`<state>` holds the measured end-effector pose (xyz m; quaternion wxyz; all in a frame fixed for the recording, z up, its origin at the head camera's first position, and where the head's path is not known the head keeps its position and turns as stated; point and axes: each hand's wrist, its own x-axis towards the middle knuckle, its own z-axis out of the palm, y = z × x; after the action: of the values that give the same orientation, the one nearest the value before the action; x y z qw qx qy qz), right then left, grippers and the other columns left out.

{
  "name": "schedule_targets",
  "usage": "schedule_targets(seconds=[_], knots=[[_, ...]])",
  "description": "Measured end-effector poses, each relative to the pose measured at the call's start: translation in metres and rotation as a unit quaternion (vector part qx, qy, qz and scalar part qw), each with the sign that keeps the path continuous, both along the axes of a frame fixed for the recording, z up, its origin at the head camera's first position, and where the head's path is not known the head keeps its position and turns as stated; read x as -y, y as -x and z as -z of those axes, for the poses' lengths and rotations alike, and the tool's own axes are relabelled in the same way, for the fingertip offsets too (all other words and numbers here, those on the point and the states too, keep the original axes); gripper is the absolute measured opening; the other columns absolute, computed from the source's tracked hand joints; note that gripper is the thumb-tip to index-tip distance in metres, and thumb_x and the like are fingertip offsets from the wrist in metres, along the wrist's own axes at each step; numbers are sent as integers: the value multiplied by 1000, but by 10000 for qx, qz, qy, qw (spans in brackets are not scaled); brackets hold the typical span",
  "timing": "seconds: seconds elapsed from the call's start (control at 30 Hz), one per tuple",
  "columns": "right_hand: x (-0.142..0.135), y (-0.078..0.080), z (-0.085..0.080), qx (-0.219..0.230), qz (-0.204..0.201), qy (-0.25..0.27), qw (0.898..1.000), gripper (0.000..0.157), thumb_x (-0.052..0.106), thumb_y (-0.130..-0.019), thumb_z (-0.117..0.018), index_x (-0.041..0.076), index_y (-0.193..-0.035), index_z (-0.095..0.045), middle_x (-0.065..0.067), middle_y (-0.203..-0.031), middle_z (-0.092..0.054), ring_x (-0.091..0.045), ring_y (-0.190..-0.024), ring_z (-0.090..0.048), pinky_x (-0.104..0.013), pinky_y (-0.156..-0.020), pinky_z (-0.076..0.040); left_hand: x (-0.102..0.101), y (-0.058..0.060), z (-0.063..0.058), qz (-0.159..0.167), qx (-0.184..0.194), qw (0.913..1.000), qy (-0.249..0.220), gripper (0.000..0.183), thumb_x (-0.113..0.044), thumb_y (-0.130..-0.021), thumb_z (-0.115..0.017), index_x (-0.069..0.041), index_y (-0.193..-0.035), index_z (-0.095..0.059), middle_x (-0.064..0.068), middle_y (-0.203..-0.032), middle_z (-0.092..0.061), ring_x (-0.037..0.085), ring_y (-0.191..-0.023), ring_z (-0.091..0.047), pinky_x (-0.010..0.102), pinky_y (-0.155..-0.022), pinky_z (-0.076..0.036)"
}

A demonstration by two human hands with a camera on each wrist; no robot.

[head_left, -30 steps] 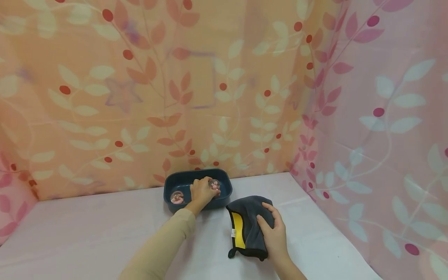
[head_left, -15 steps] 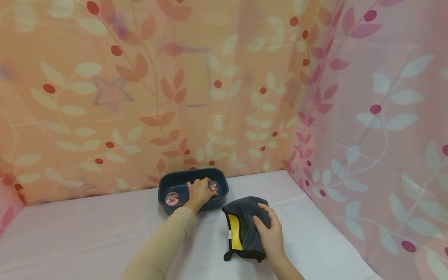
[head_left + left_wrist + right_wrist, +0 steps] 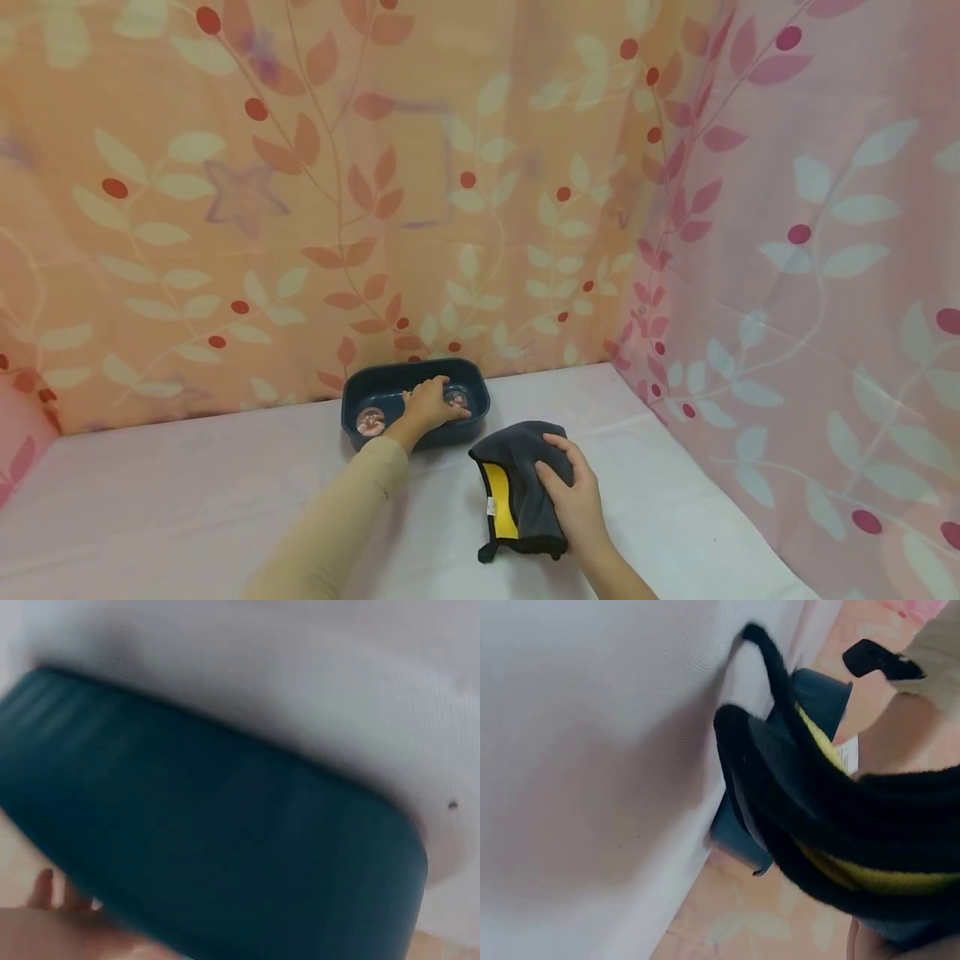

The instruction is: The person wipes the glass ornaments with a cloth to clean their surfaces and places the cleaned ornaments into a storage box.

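Note:
In the head view a dark teal basin (image 3: pixel 477 425) stands at the back of the table. My left hand (image 3: pixel 426 408) reaches into its right half, fingers and thumb spread over a clear round piece with pink inside (image 3: pixel 458 401), partly hidden by the hand. A second clear, pink-filled round piece (image 3: pixel 371 422) lies in the basin's left end. My right hand (image 3: pixel 583 507) grips a folded grey microfiber towel (image 3: pixel 525 479) with a yellow side and black edging, to the right and in front of the basin. The left wrist view is blurred, mostly basin wall (image 3: pixel 225 802).
A white cloth (image 3: pixel 187 500) covers the table. Close behind the basin hangs an orange leaf-patterned curtain (image 3: pixel 300 208); a pink one (image 3: pixel 810 292) borders the right side. The towel's hanging loop (image 3: pixel 487 552) sticks out at its lower left corner.
The left hand held the right-hand round piece raised inside the basin; now the piece sits lower and the fingers have spread from it. The right hand keeps its hold on the towel.

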<state>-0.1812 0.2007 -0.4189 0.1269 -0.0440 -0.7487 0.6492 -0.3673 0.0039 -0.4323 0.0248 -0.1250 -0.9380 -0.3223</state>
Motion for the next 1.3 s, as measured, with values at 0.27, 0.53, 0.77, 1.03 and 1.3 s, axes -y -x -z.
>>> schedule_targets(seconds=[0.27, 0.53, 0.77, 1.03, 1.3], knots=[[25, 19, -9, 145, -1386, 611, 9884, 47, 11, -96, -59, 9, -140, -44, -20, -149, -34, -34, -126, -45, -36, -93, -48, 38, -55, -31, -393, 163, 9733, -2255, 53, -21, -93, -66, 1, -137, -45, 23, -136, -49, 41, -126, -43, 54, -100, -38], [29, 65, 13, 1300, -2095, 2012, 9480, 58, 7, -97, -53, 10, -150, -28, -23, -151, -27, -26, -120, -52, -32, -92, -49, 73, -95, -34, -359, 106, 9648, -2602, 40, -14, -97, -59, 7, -129, -47, 26, -126, -54, 40, -119, -48, 52, -100, -38], [3, 96, 39, 2223, -977, 876, 9661, 54, -3, -89, -58, 4, -140, -45, -27, -145, -34, -37, -121, -48, -41, -92, -48, 96, -124, -34, -312, 329, 9660, -2544, 38, -14, -99, -56, 8, -128, -48, 26, -126, -55, 40, -119, -50, 51, -97, -42], [-25, 104, 48, 1174, -892, -1509, 9775, 51, -4, -78, -70, 0, -127, -57, -28, -118, -56, -39, -107, -56, -46, -87, -48, 119, -149, -24, -469, 325, 9728, -2247, 38, -12, -97, -57, 10, -126, -48, 26, -123, -54, 42, -119, -48, 55, -99, -38], [-36, 65, 35, -663, -1811, -3329, 9231, 20, 9, -86, -72, 5, -105, -70, -12, -110, -62, -33, -99, -54, -50, -86, -46, 151, -183, -15, -698, 482, 9770, -1959, 42, -18, -98, -57, 6, -131, -46, 24, -128, -54, 41, -124, -45, 58, -102, -33]])
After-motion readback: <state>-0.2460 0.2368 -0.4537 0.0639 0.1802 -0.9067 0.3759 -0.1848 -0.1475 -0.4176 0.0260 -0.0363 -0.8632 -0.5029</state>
